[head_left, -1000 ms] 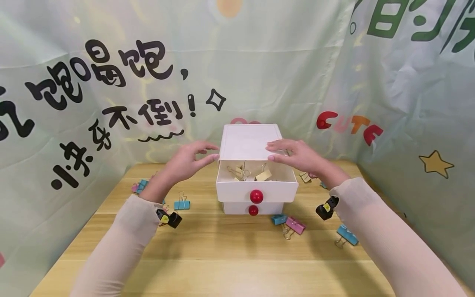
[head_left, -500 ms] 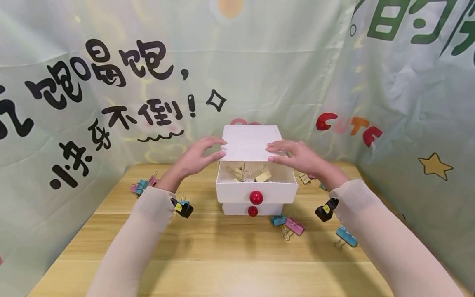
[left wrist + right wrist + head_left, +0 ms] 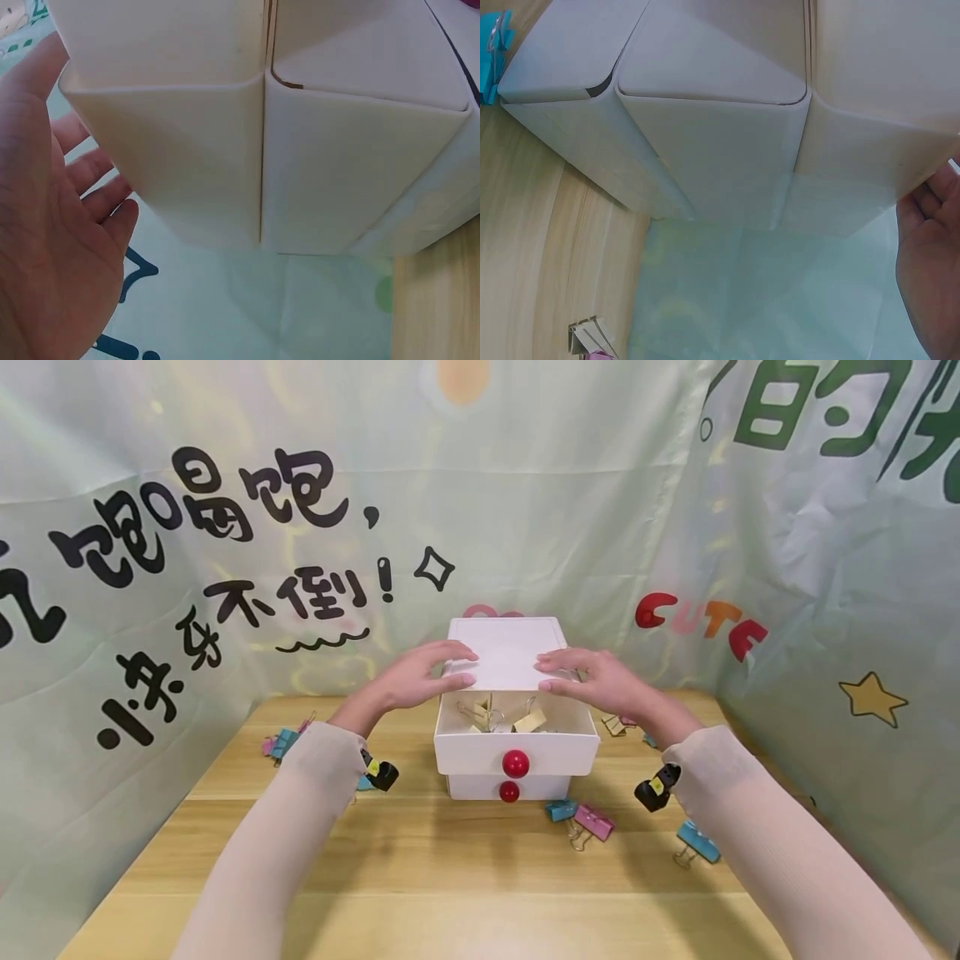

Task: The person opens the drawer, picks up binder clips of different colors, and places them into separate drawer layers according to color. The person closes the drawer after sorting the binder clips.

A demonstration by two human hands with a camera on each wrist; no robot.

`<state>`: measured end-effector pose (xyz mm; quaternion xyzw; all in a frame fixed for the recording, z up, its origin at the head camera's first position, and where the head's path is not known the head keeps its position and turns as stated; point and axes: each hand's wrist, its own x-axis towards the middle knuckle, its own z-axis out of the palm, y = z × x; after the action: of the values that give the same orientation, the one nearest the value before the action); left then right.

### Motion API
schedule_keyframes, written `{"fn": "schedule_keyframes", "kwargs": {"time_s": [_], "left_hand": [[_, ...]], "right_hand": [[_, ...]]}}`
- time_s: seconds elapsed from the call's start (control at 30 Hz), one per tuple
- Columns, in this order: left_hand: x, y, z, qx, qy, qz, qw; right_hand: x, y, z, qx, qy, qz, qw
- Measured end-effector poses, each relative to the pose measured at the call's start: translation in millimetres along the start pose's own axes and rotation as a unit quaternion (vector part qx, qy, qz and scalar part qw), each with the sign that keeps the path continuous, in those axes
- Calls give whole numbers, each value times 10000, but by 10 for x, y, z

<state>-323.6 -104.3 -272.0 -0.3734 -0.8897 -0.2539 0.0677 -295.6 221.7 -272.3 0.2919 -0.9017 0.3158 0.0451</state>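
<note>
A white drawer box [image 3: 506,647] stands at the middle of the wooden table. Its upper drawer [image 3: 472,752] juts out toward me, with a red knob on its front and several pale yellow binder clips [image 3: 530,721] inside. Below it, the lower drawer [image 3: 472,787] also has a red knob. My left hand [image 3: 420,677] is at the left edge of the box's top, its fingers relaxed and reaching over the panel. Opposite it, my right hand [image 3: 600,678] rests at the right edge in a similar pose. Both wrist views show the hands beside the box's white side walls.
Blue and pink binder clips [image 3: 594,822] lie in front of the box on the right, with a blue clip [image 3: 697,842] farther right. More clips [image 3: 285,743] sit at the table's left side. A printed cloth [image 3: 525,527] hangs behind the table.
My left hand has moved right, from beside the box to over the left part of its top. The right hand stays at the right edge; the drawers look unchanged.
</note>
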Motion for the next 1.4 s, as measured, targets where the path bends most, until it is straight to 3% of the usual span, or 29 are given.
{"fn": "schedule_keyframes", "kwargs": {"time_s": [0.23,0.37,0.63,0.93,1.13,1.4], "left_hand": [[73,76,-8,304,-285,98,9991],[77,88,1,289,-357,-25,9989],[65,74,-9,127,-244,-180,9995],[57,69,21,249,-232,-191,9992],[52,51,38,405,-217,-44,9989],[61,50,30,491,-163,15,9987]], "right_hand": [[6,-1,-2,-19,-5,-13,10000],[6,11,-10,11,1,-17,10000],[35,28,-23,-24,-74,-107,9999],[-21,14,-13,-153,-110,-243,9995],[-90,49,-53,-288,137,-379,9988],[-287,191,-157,24,537,-100,9985]]}}
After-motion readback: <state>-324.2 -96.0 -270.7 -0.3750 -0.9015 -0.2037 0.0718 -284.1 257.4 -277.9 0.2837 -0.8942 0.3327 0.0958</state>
